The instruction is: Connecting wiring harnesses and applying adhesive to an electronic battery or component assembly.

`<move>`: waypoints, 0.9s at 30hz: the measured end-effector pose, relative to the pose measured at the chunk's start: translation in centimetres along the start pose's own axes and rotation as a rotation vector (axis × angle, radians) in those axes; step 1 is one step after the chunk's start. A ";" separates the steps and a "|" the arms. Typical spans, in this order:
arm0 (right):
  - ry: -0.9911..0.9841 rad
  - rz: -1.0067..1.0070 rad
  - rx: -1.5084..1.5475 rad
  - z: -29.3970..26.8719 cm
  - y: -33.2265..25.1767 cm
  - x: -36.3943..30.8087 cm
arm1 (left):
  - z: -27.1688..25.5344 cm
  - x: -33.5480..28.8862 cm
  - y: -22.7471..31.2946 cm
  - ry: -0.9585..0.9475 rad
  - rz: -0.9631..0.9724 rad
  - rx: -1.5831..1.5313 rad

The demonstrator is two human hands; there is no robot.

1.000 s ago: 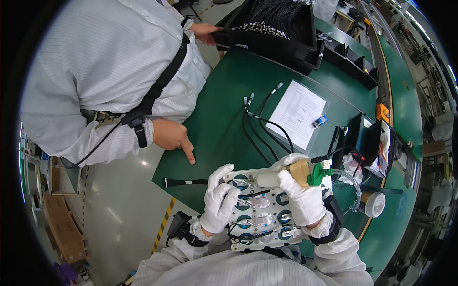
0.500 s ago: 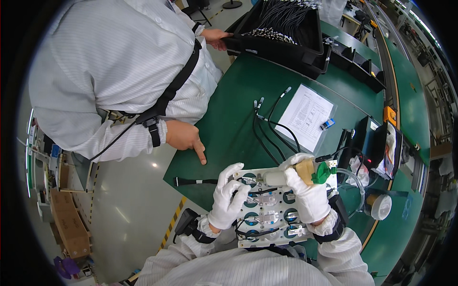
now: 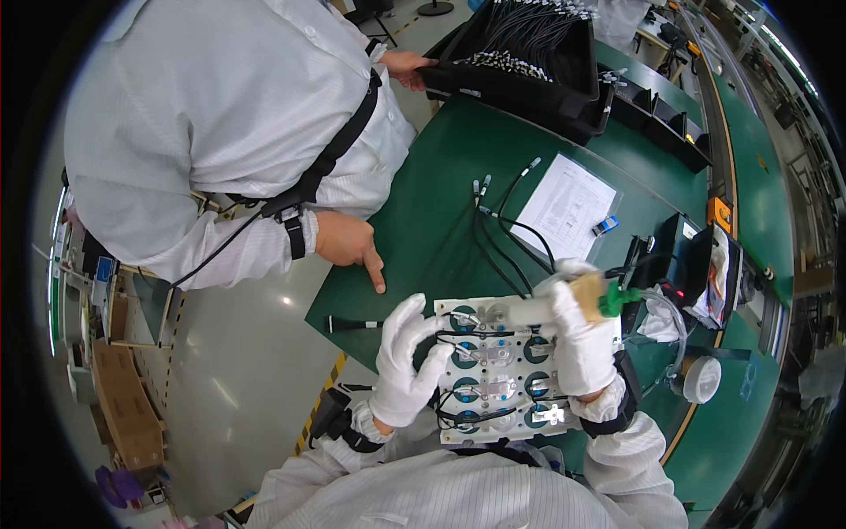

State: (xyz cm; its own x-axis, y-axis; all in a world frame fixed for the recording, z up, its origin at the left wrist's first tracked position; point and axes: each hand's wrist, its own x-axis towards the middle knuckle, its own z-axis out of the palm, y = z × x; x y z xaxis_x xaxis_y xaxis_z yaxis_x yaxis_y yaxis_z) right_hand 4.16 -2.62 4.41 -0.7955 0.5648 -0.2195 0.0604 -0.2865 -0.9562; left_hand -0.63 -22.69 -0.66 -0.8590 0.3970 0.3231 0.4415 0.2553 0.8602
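A white fixture plate [image 3: 514, 374] with metal toggle clamps, dark round openings and black cables lies before me at the bench's near edge. My white-gloved right hand [image 3: 583, 357] is closed around a dispensing syringe [image 3: 589, 294], with amber contents and a green cap at its right end. The syringe lies sideways over the plate's far row, its narrow end to the left; motion blurs it a little. My gloved left hand [image 3: 404, 370] is at the plate's left edge, fingers and thumb spread, nothing visibly held. Whether its thumb touches the plate, I cannot tell.
A co-worker's hand [image 3: 351, 245] points down on the green bench [image 3: 423, 247] at left; their other hand [image 3: 407, 68] is at a black bin [image 3: 520, 101] of cables. Loose black cables [image 3: 493, 247], a printed sheet [image 3: 564, 207] and a white round container [image 3: 702, 381] lie around.
My left hand has drawn back leftward from the plate, its fingers wider apart. My right hand and the syringe have risen slightly away from the plate's clamps.
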 end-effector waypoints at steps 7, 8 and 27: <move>-0.103 0.078 0.073 -0.8 -0.4 -2.2 | -1.2 -2.8 2.4 -0.180 0.146 0.237; -0.096 0.097 0.029 -0.7 -0.2 -2.4 | -1.1 -3.0 2.5 -0.178 0.144 0.237; -0.198 0.089 -0.014 -0.2 0.2 -2.3 | -1.6 -5.1 2.4 -0.324 0.118 0.224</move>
State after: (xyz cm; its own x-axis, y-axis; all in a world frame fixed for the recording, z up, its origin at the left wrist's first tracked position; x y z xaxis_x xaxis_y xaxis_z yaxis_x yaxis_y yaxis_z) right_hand 6.09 -3.85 4.68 -0.8893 0.3748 -0.2620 0.1426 -0.3170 -0.9377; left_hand 4.35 -25.48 0.36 -0.6886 0.6833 0.2429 0.6085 0.3623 0.7060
